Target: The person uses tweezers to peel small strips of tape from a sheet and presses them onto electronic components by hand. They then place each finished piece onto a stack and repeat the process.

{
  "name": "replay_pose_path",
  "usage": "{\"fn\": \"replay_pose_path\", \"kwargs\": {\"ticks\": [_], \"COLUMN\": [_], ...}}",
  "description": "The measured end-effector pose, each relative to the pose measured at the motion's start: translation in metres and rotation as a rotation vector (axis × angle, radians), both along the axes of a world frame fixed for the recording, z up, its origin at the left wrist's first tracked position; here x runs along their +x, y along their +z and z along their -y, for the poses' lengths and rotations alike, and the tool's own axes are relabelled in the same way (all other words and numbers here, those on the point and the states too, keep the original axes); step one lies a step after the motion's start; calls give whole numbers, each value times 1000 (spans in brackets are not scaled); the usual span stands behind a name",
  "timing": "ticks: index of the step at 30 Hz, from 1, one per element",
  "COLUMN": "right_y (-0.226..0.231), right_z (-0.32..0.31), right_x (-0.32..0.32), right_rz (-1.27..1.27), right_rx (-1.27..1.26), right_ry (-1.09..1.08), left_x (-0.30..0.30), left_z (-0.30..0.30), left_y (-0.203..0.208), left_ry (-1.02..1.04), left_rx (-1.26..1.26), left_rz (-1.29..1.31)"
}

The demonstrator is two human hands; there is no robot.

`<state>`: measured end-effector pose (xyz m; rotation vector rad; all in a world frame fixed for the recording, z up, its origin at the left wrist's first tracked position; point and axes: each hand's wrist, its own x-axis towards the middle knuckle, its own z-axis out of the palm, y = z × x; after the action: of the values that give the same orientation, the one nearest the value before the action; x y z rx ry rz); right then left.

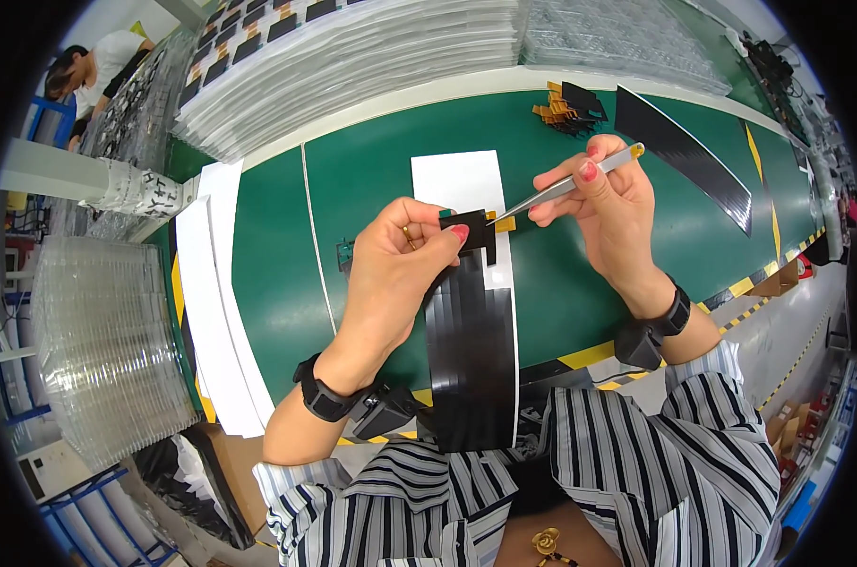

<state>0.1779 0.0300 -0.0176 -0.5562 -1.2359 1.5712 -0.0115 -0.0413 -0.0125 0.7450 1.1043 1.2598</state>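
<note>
My left hand (391,265) is closed on a small flat black piece (466,227), pinched between thumb and fingers. An orange flexible circuit tab (504,223) sticks out from the piece's right side. My right hand (610,213) grips metal tweezers (565,184), whose points reach the piece beside the tab; whether they touch it I cannot tell. Under my hands lies a white sheet (455,170) carrying long black strips (471,354). Near my left wrist, a small dark part (344,253) lies partly hidden on the green worktop (277,274).
Black pieces with orange tabs (568,109) are heaped at the far right, beside a curved black-striped sheet (684,156). White sheets (211,312) lie along the left edge. Stacked clear trays (353,76) line the back. Another person (102,71) bends at the upper left.
</note>
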Motion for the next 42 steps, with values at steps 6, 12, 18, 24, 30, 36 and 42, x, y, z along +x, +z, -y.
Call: {"fn": "replay_pose_path", "kwargs": {"ticks": [6, 12, 18, 24, 30, 36, 42], "right_y": [0, 2, 1, 2, 8, 23, 18], "right_z": [-2, -3, -5, -7, -5, 24, 22], "right_x": [2, 3, 4, 4, 6, -5, -2], "right_rz": [-4, -4, -8, 18, -11, 553, 520], "right_rx": [13, 7, -4, 10, 449, 713, 569], "right_ry": [-9, -23, -33, -28, -328, -244, -273], "left_x": [1, 3, 4, 4, 3, 19, 32], "left_z": [-1, -2, -3, -3, -2, -5, -5], "left_y": [-1, -1, -1, 3, 10, 15, 14], "left_ry": [-10, -18, -19, -26, -128, 9, -27], "left_rx": [-10, -35, -42, -47, -102, 1, 57], "left_rz": [-4, -6, 1, 8, 124, 388, 396]}}
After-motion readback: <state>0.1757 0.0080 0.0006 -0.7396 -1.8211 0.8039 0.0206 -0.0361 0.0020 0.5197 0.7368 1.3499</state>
